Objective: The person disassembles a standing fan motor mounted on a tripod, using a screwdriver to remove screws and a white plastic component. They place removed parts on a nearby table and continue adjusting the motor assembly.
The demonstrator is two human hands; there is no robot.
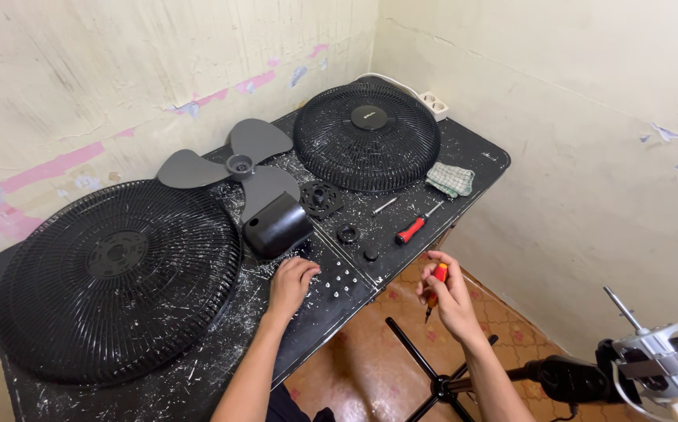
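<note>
Right now — right hand (450,295) gripping screwdriver (435,283), left hand (292,281) on table (331,309)

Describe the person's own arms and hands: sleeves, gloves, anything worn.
Both arms are bare from the frame edge to the wrist: no sleeves show. The left hand and right hand wear no gloves. No watch, ring or band is visible on either.

Black fan grilles (116,277) and a grey fan blade (239,166) lie on a black, white-flecked worktop (475,152), beside a green-checked cloth (450,179) and a red-handled screwdriver (415,227); cream walls (573,86) show pink streaks.
</note>
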